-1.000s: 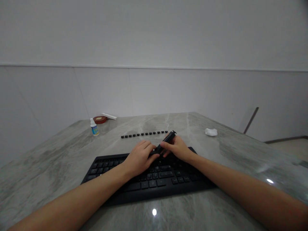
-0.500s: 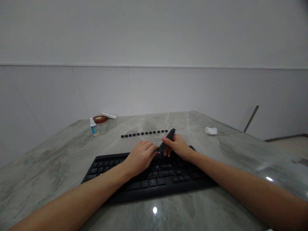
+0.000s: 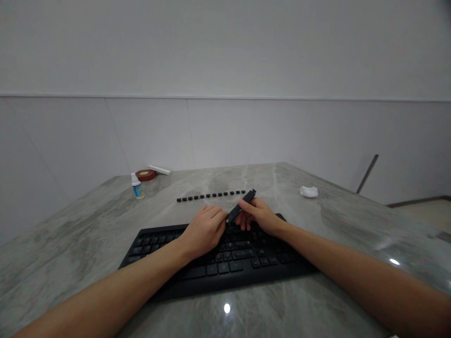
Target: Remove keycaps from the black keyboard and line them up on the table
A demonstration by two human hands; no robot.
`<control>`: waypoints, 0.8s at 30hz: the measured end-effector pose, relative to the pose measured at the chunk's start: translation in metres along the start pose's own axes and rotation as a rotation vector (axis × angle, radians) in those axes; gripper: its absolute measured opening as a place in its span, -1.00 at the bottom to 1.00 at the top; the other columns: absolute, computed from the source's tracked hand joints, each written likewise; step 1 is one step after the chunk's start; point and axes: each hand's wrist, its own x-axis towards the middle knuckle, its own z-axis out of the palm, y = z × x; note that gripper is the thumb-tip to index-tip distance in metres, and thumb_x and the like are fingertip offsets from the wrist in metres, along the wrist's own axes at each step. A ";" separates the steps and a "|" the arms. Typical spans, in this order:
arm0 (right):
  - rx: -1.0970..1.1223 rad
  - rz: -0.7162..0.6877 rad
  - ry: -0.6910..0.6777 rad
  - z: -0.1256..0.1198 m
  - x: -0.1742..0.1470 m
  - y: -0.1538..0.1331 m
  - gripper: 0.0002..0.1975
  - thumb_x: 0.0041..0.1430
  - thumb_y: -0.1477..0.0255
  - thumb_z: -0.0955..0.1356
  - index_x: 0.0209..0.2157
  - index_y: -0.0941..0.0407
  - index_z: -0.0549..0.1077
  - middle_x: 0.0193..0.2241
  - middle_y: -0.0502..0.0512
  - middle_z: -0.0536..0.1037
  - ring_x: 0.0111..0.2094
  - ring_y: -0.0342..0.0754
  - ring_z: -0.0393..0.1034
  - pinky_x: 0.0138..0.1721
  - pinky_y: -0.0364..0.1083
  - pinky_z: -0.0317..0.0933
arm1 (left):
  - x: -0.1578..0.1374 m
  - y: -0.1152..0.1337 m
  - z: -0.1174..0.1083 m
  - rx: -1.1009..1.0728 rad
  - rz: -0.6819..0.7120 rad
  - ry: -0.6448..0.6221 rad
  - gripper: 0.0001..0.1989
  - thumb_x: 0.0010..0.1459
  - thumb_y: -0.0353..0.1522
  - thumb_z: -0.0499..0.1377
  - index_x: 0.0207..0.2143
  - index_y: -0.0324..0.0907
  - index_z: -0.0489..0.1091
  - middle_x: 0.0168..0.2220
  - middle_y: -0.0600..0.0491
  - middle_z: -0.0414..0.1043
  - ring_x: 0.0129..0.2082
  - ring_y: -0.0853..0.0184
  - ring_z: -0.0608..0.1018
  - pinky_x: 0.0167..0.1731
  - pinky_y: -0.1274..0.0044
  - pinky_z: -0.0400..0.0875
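A black keyboard (image 3: pixel 225 277) lies in front of me on the table, with both hands over its upper part. My right hand (image 3: pixel 259 213) is closed round a slim black bar-shaped tool (image 3: pixel 241 205), tilted with its lower end toward my left fingers. I cannot make out its exact kind. My left hand (image 3: pixel 206 230) is closed, fingertips pinched together at the tool's lower end just above the keys. What those fingertips hold, if anything, is hidden. Beyond the keyboard, several small black keycaps (image 3: pixel 207 195) stand in a row.
At the back left are a small spray bottle (image 3: pixel 137 188), a reddish-brown box (image 3: pixel 145 175) and a white strip-like object (image 3: pixel 160 170) by the wall. A crumpled white piece (image 3: pixel 309 191), perhaps tissue, lies at the right on the grey marbled table (image 3: pixel 88 225).
The tool in my right hand has tilted flatter, its lower end shifting slightly left against my left fingertips. The keyboard and the row of keycaps stay in place.
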 end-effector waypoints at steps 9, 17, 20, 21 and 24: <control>-0.019 -0.080 -0.063 0.001 -0.002 -0.001 -0.56 0.05 0.06 0.36 -0.32 0.20 0.35 -0.58 0.06 0.51 -0.66 -0.16 0.38 -0.71 -0.24 0.15 | 0.001 0.002 -0.002 0.027 0.019 -0.031 -0.84 0.24 -0.48 -0.05 -0.34 -0.23 0.31 -0.39 0.01 0.34 -0.33 0.28 0.39 -0.27 0.40 0.33; 0.057 -0.027 -0.084 0.000 -0.004 -0.005 -0.67 0.05 0.22 0.36 -0.26 0.17 0.32 -0.56 0.05 0.53 -0.64 -0.14 0.40 -0.70 -0.23 0.16 | 0.000 0.002 -0.001 0.022 0.009 -0.024 -0.84 0.23 -0.47 -0.04 -0.29 -0.23 0.33 -0.36 -0.01 0.36 -0.30 0.26 0.40 -0.24 0.39 0.33; 0.081 -0.015 -0.079 -0.001 -0.003 -0.003 -0.71 0.00 0.32 0.34 -0.24 0.16 0.30 -0.56 0.05 0.54 -0.65 -0.13 0.40 -0.70 -0.22 0.16 | 0.000 0.001 0.000 0.025 -0.002 -0.033 -0.83 0.24 -0.47 -0.04 -0.25 -0.24 0.34 -0.34 -0.02 0.37 -0.28 0.25 0.40 -0.22 0.38 0.32; 0.084 -0.015 -0.070 -0.001 -0.002 -0.003 -0.72 -0.02 0.35 0.33 -0.25 0.16 0.30 -0.56 0.05 0.54 -0.65 -0.12 0.40 -0.70 -0.22 0.16 | 0.000 0.001 0.000 0.028 -0.003 -0.036 -0.83 0.25 -0.47 -0.04 -0.23 -0.24 0.34 -0.33 -0.03 0.38 -0.27 0.24 0.40 -0.21 0.38 0.32; 0.082 -0.007 -0.049 0.000 -0.001 -0.002 -0.74 -0.10 0.40 0.30 -0.29 0.16 0.30 -0.59 0.03 0.54 -0.67 -0.12 0.38 -0.71 -0.22 0.15 | 0.001 0.003 -0.002 0.054 0.007 -0.046 -0.81 0.25 -0.45 -0.04 -0.21 -0.25 0.35 -0.32 -0.04 0.38 -0.27 0.22 0.40 -0.21 0.36 0.31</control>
